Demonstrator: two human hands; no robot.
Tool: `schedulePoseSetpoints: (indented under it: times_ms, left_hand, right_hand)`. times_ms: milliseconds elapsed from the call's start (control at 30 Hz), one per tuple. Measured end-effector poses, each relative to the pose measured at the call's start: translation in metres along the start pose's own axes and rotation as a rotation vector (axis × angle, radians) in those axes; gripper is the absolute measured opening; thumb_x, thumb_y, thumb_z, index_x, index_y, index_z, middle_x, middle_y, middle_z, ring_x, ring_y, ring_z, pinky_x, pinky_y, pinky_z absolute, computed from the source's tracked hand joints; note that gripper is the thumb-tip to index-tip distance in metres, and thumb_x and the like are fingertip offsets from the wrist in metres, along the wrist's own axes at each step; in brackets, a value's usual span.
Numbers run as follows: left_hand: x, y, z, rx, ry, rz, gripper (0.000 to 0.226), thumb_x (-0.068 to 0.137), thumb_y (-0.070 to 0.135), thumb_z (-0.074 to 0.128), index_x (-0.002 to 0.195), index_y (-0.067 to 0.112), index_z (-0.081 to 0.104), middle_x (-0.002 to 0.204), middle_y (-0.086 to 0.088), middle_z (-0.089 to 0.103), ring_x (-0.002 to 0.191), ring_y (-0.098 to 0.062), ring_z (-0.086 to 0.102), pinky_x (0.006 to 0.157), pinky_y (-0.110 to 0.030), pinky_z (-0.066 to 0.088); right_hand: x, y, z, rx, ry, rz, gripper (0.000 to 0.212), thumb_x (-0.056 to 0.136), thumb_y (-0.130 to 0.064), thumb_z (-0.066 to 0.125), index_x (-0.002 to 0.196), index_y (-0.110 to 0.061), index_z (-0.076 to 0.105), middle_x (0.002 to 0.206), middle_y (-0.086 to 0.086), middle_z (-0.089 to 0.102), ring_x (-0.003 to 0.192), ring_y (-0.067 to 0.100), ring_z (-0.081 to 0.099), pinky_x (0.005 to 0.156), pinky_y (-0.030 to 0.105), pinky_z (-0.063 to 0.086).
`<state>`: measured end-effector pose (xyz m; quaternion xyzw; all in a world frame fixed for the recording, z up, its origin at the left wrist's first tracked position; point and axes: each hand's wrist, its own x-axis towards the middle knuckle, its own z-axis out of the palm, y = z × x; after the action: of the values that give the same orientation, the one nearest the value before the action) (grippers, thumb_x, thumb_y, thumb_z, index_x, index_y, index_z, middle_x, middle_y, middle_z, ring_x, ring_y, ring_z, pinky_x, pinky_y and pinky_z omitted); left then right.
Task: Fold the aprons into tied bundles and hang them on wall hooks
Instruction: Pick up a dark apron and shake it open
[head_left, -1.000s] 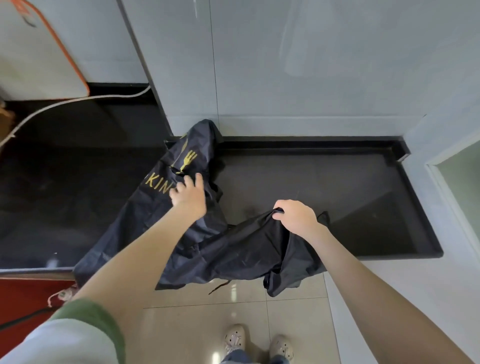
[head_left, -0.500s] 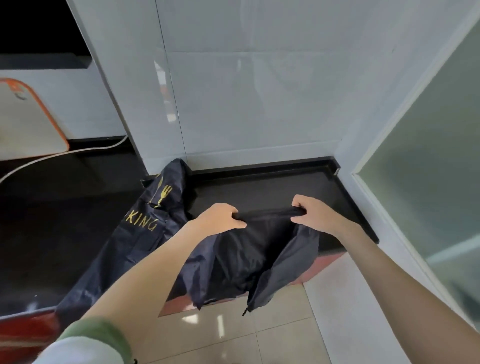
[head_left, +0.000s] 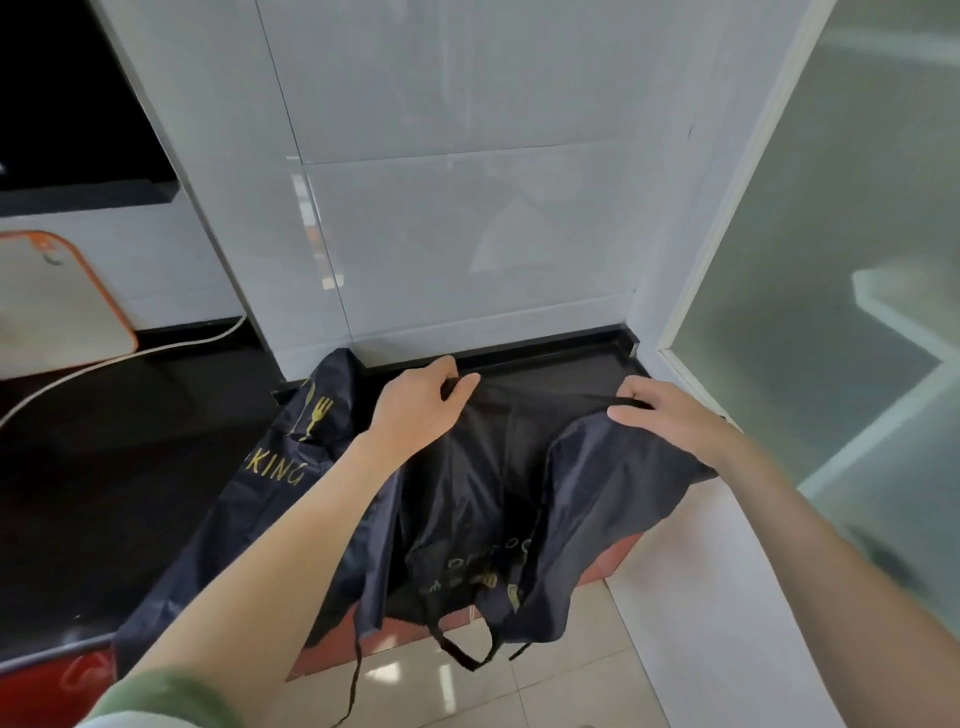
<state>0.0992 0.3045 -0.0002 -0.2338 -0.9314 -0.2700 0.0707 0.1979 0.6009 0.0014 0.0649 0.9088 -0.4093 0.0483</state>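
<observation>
Both hands are up at the back of the black counter (head_left: 130, 467). The left hand (head_left: 415, 410) has thumb and fingers curled tight round one end of a dark apron (head_left: 493, 493), gripping its top edge. The right hand (head_left: 670, 415) pinches the other end, fingers laid over the cloth and thumb tucked under. The edge runs fairly taut between them, just in front of the white tiled wall (head_left: 441, 208).

Below that edge the held apron falls in loose folds over the front of the counter and hangs toward the pale floor tiles (head_left: 467, 691). Gold print shows low on it, too crumpled to read. Its thin straps (head_left: 462, 649) dangle in a loop beneath.

To the left lies a second apron (head_left: 249, 519) — same dark cloth, with a gold fork emblem and the letters "KING" — spread on the counter under the left forearm and draped off the front edge.

Further left a white cable (head_left: 130, 358) curves across the counter, and an orange-rimmed board (head_left: 52, 306) leans against the wall. A frosted glass panel (head_left: 857, 260) fills the right side — a green sleeve (head_left: 171, 696) shows at the bottom.
</observation>
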Motion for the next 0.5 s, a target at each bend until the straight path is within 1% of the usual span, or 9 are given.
schedulePoseSetpoints:
  times_ms: [33,133,167,267,333,367,400,433,500]
  left_hand:
    - [-0.001,-0.001,0.001,0.030,-0.049,0.013,0.037,0.099,0.046,0.040,0.080,0.015,0.046,0.066,-0.002,0.055,0.063,-0.019,0.054,0.058,-0.031,0.039]
    - [-0.008,0.000,0.016,0.245,-0.529,0.043,0.044,0.103,0.045,0.030,0.079,0.015,0.050,0.080,-0.001,0.058,0.082,-0.022,0.057,0.074,-0.034,0.042]
    - [-0.011,0.001,0.021,0.240,-0.611,0.028,0.046,0.103,0.044,0.029,0.075,0.015,0.049,0.079,0.000,0.058,0.084,-0.022,0.056,0.076,-0.033,0.040]
    - [-0.012,0.013,0.017,0.049,-0.655,0.018,0.043,0.104,0.041,0.030,0.069,0.018,0.041,0.072,0.003,0.049,0.076,-0.017,0.050,0.070,-0.030,0.035]
    - [-0.009,0.023,0.010,-0.131,-0.768,-0.055,0.033,0.104,0.035,0.031,0.080,0.022,0.050,0.079,0.001,0.055,0.072,-0.016,0.053,0.067,-0.030,0.047]
    - [-0.008,0.027,0.010,-0.240,-0.825,-0.094,0.026,0.104,0.028,0.032,0.094,0.022,0.055,0.085,-0.003,0.060,0.070,-0.018,0.058,0.067,-0.032,0.055]
    - [-0.005,0.034,0.009,-0.291,-0.842,-0.084,0.024,0.104,0.020,0.033,0.112,0.023,0.055,0.094,-0.008,0.064,0.070,-0.020,0.062,0.069,-0.035,0.058]
    - [-0.003,0.036,0.011,-0.244,-0.792,0.003,0.035,0.102,0.011,0.035,0.131,0.026,0.048,0.108,-0.011,0.063,0.075,-0.022,0.065,0.073,-0.037,0.059]
    - [0.006,0.042,0.024,0.077,-0.477,0.361,0.066,0.094,-0.001,0.040,0.150,0.029,0.022,0.134,-0.011,0.048,0.096,-0.026,0.059,0.082,-0.042,0.054]
  right_hand:
    - [0.001,0.003,0.001,-0.047,0.002,-0.016,0.021,0.093,-0.025,0.059,0.079,-0.012,0.050,0.075,-0.004,0.052,0.071,0.014,0.049,0.068,0.028,0.035]
    - [0.011,0.020,0.014,-0.283,-0.013,0.046,0.017,0.093,-0.021,0.057,0.079,-0.017,0.047,0.078,-0.001,0.055,0.080,0.023,0.053,0.071,0.030,0.038]
    - [0.013,0.023,0.016,-0.297,0.018,0.059,0.015,0.093,-0.019,0.057,0.081,-0.017,0.047,0.079,0.000,0.056,0.081,0.024,0.052,0.072,0.032,0.038]
    - [0.019,0.018,0.007,-0.297,0.098,0.008,0.008,0.091,-0.014,0.058,0.088,-0.017,0.051,0.088,0.003,0.059,0.085,0.023,0.051,0.080,0.036,0.038]
    - [0.020,0.010,-0.005,-0.283,0.090,-0.067,0.013,0.088,-0.007,0.061,0.082,-0.015,0.052,0.085,0.003,0.057,0.081,0.021,0.048,0.078,0.033,0.035]
    - [0.019,0.005,-0.009,-0.267,0.083,-0.118,0.019,0.085,-0.002,0.062,0.078,-0.016,0.050,0.081,0.002,0.055,0.078,0.018,0.047,0.074,0.031,0.034]
    - [0.017,-0.001,-0.013,-0.268,0.081,-0.172,0.028,0.081,0.004,0.061,0.072,-0.019,0.047,0.077,-0.001,0.052,0.074,0.014,0.044,0.071,0.027,0.032]
    - [0.016,-0.007,-0.013,-0.281,0.078,-0.224,0.038,0.077,0.011,0.057,0.069,-0.023,0.042,0.074,-0.005,0.049,0.072,0.010,0.041,0.068,0.023,0.030]
    - [0.014,-0.018,-0.013,-0.332,0.075,-0.302,0.049,0.067,0.020,0.045,0.066,-0.028,0.035,0.072,-0.009,0.042,0.074,0.006,0.036,0.067,0.021,0.028]
